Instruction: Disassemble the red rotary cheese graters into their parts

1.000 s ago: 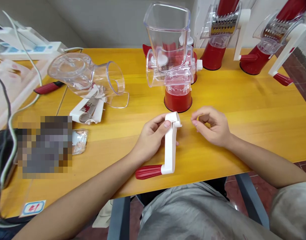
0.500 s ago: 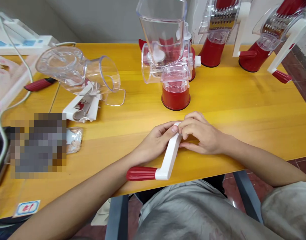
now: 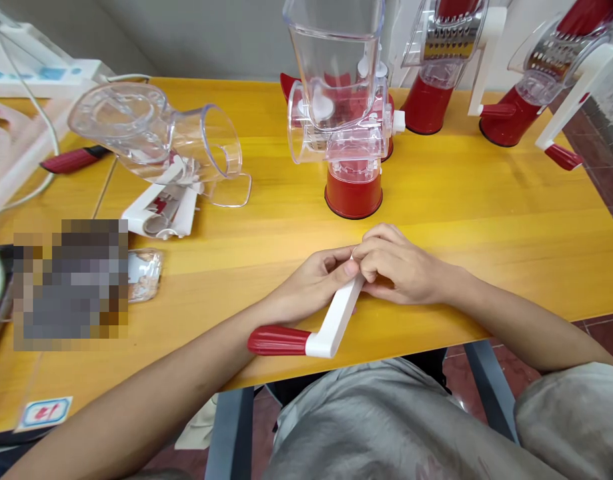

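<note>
A white crank handle with a red grip lies slanted between my hands, its red end pointing left near the table's front edge. My left hand holds its upper end, thumb on top. Curled fingers of my right hand press at the same end; they partly hide it, and I cannot make out any small part there. Just beyond my hands stands a grater body of clear plastic on a red base, with a tall clear hopper above.
Two assembled drum graters with cranks stand at the back right. Left lie a clear grater housing, white handle parts, a red-handled tool and a small clear packet. Cables and a white power strip occupy the far left.
Both hands stay at the crank handle's upper end. The left thumb and right fingers now cover more of that end, and the handle has shifted slightly left.
</note>
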### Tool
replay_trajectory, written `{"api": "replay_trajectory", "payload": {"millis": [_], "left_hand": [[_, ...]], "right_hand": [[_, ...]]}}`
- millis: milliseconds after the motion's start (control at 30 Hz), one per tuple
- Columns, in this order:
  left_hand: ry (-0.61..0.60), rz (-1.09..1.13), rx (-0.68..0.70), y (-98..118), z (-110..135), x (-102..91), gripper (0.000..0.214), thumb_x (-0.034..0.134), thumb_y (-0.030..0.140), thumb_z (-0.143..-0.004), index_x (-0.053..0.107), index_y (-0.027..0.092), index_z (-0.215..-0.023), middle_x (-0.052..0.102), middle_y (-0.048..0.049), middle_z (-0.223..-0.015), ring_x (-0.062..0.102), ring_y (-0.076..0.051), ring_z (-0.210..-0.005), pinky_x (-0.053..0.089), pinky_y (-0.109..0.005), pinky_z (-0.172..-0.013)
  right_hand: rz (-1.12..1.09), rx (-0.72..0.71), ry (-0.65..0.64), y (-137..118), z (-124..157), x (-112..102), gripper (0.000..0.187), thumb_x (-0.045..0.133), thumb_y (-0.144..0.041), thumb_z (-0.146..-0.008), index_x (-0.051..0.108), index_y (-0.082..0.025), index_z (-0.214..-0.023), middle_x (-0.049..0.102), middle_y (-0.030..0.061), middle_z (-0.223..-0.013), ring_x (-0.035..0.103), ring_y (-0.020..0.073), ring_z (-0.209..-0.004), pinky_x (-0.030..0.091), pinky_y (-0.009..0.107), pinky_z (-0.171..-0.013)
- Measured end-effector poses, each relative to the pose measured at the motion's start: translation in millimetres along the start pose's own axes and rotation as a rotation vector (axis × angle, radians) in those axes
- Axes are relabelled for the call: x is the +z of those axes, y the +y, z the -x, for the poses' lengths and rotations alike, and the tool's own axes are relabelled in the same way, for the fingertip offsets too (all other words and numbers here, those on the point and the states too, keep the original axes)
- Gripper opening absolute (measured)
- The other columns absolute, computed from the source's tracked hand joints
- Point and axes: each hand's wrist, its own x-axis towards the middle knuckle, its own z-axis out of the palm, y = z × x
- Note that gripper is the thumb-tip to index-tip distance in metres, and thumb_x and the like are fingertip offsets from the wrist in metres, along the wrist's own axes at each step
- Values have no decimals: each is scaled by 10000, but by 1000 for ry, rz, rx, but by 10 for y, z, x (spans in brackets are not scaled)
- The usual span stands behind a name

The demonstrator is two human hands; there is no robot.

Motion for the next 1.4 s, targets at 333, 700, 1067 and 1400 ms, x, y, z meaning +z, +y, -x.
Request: {"api": "replay_trajectory", "payload": {"millis": [333, 700, 1067, 1400], "left_hand": [[-91, 131, 17, -35, 5, -42, 712, 921, 798, -904, 795, 123, -1091, 720, -18, -777, 653, -138, -645, 525, -212, -597], [112, 508, 33, -122, 76, -17, 898, 1067, 673, -800, 675, 286, -1508, 833, -50, -1126, 837, -186, -776, 735, -288, -754], [323, 83, 695, -55, 66, -177, 582, 1062, 412, -908, 732, 353, -1383, 854, -33, -1323, 871, -279, -1240, 725, -457, -1137], [345, -468, 1074, -314, -57, -190, 442, 1021, 319, -937, 774, 295, -1303, 723, -88, -1324, 808, -251, -1231, 734, -431, -1066]], "right_hand": [[13, -59, -24, -34, -21, -38, 184, 669, -181, -1089, 509, -200, -1000, 730, 12, -1103, 557, 113, -1093, 446, 274, -1041], [-84, 22, 286, 31, 61, -82, 280, 822, -187, -963, 588, -262, -1097, 719, 5, -1091, 646, 145, -1126, 522, 351, -1037], [-647, 558, 500, 35, 56, 108, 500, 908, -401, -926, 470, -229, -1094, 681, 5, -1039, 675, 72, -963, 614, 248, -921], [-260, 40, 322, -85, -32, 80, 316, 736, -142, -971, 527, -266, -1174, 744, 15, -1154, 729, 117, -1149, 603, 329, -1042]]}}
